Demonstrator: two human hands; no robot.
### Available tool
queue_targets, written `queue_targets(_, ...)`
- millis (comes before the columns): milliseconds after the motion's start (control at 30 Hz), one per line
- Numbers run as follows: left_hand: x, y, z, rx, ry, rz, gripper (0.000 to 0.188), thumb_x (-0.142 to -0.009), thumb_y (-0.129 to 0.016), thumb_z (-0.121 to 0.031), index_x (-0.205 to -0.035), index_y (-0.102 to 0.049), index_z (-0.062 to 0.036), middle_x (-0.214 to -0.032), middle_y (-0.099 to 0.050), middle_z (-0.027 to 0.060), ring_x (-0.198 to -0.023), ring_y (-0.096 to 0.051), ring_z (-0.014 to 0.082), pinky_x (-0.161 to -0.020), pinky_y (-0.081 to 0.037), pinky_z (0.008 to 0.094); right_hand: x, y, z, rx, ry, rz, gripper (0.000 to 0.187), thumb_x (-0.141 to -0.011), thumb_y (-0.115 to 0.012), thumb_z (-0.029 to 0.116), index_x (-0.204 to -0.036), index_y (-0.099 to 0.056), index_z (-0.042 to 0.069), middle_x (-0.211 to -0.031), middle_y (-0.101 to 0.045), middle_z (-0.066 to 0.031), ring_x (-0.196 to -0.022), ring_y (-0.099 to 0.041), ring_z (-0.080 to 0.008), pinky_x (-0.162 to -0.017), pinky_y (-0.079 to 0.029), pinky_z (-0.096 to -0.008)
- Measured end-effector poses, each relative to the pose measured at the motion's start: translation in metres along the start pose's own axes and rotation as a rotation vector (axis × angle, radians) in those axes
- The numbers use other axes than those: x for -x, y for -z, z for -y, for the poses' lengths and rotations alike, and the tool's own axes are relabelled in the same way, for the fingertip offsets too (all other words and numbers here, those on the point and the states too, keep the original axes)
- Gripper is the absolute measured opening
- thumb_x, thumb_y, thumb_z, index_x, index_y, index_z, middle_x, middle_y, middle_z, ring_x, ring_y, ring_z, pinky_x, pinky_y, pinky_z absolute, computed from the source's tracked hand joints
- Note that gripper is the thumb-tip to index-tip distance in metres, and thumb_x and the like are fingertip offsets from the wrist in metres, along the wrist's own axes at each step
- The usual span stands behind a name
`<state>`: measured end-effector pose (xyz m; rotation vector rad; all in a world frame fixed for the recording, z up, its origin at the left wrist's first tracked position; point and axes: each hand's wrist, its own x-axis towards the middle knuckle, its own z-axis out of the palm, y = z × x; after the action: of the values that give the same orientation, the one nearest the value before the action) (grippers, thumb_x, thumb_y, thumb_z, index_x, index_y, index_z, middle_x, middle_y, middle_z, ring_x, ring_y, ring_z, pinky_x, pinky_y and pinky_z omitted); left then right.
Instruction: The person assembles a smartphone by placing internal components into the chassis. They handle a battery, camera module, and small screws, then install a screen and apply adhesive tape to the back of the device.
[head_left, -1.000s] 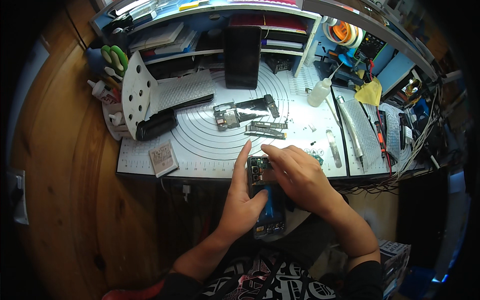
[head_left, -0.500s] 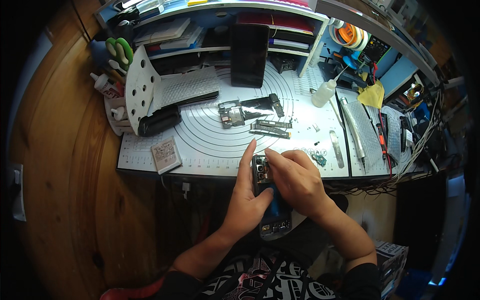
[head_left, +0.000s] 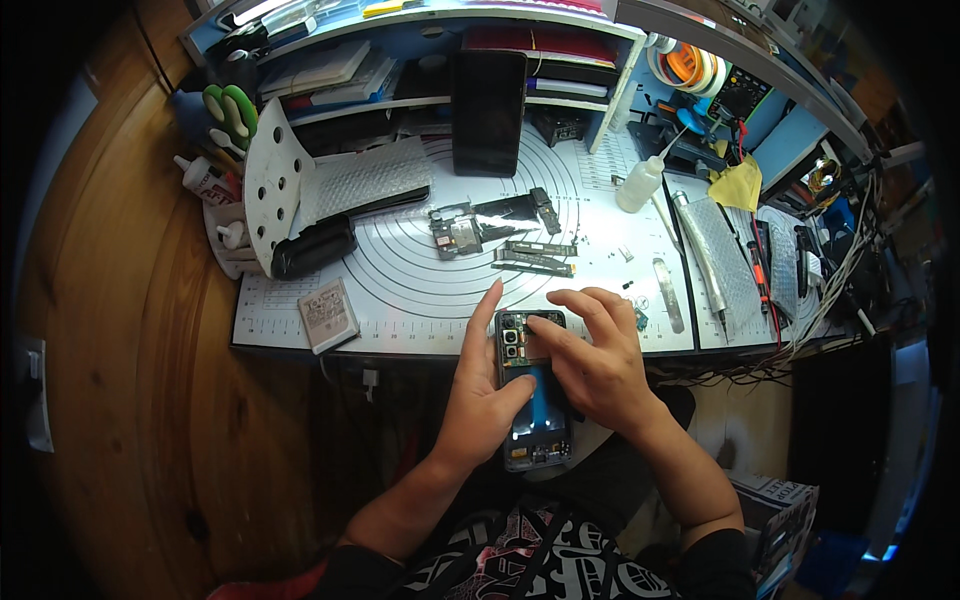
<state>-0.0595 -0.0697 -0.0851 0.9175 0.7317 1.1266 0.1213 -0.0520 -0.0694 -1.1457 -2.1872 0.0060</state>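
Observation:
An opened phone (head_left: 548,408) rests upright in my left hand (head_left: 480,405), its thumb lying across the middle of the phone and its index finger pointing up along the left edge. Round camera lenses (head_left: 511,338) and a green circuit board show at the phone's top end. A blue strip (head_left: 541,398) runs down the bare battery bay. My right hand (head_left: 600,365) is over the phone's upper right side with its fingers apart. Its index fingertip touches or hovers just above the board beside the cameras; its thumb is hidden.
On the white mat lie phone parts (head_left: 457,232), flat strips (head_left: 537,258), a loose battery (head_left: 328,315) and a metal tool (head_left: 668,295). A dark phone (head_left: 488,115) leans on the shelf. A dropper bottle (head_left: 640,185) stands right; cables (head_left: 830,290) hang over the right edge.
My right hand's fingers have spread and lifted off the phone's top right, showing more of the board. The phone and left hand have shifted slightly left in view.

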Motion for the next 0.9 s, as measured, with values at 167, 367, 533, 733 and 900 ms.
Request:
queue_targets(167, 0.01, 0.002, -0.016, 0.007, 0.014, 0.029, 0.097, -0.08, -0.05, 0.014, -0.166, -0.01, -0.0087, -0.14, -0.054, 0.0205, -0.126, -0.059, 0.0234, -0.108, -0.046, 0.0348, 0.0, 0.014, -0.002, -0.195, 0.013, -0.033, 0.052, -0.07, -0.067, -0.005, -0.119, -0.072, 0.01, -0.126, -0.064, -0.0132, -0.116, -0.058, -0.036, -0.1, -0.047, -0.0448)
queue_targets(367, 0.02, -0.003, -0.073, 0.344, 0.413, 0.179, 0.108, -0.067, -0.055, 0.007, -0.165, -0.012, -0.0074, -0.125, -0.062, 0.03, -0.092, -0.074, 0.0422, -0.08, -0.065, 0.0487, 0.012, 0.051, -0.007, -0.411, 0.098, 0.02, 0.054, -0.067, -0.071, -0.003, -0.119, -0.071, 0.01, -0.132, -0.061, -0.0143, -0.119, -0.058, -0.0357, -0.099, -0.05, -0.045)
queue_targets(533, 0.013, 0.007, -0.084, 0.496, 0.73, 0.35, 0.111, -0.062, -0.055, 0.009, -0.164, -0.011, -0.0052, -0.124, -0.059, 0.0345, -0.078, -0.073, 0.0477, -0.064, -0.066, 0.0485, 0.015, 0.054, 0.003, -0.633, 0.099, 0.099, 0.047, -0.066, -0.082, 0.003, -0.112, -0.072, 0.011, -0.135, -0.059, -0.014, -0.125, -0.054, -0.0352, -0.103, -0.047, -0.0459)
queue_targets(733, 0.007, 0.016, -0.067, 0.689, 0.904, 0.596, 0.109, -0.076, -0.06, 0.014, -0.164, 0.0, -0.0112, -0.132, -0.051, 0.0316, -0.093, -0.073, 0.0489, -0.075, -0.066, 0.0487, 0.021, 0.041, 0.005, -0.753, 0.112, 0.051, 0.037, -0.063, -0.079, 0.0, -0.097, -0.074, 0.012, -0.128, -0.061, -0.0132, -0.124, -0.054, -0.0352, -0.104, -0.045, -0.0458)
queue_targets(900, 0.004, 0.02, -0.054, 0.781, 0.932, 0.647, 0.109, -0.076, -0.057, 0.016, -0.164, 0.001, -0.0116, -0.133, -0.05, 0.0323, -0.093, -0.072, 0.0503, -0.074, -0.067, 0.0515, 0.02, 0.039, 0.006, -0.821, 0.112, 0.016, 0.031, -0.063, -0.077, -0.001, -0.091, -0.073, 0.011, -0.125, -0.062, -0.013, -0.123, -0.054, -0.035, -0.104, -0.045, -0.0455)
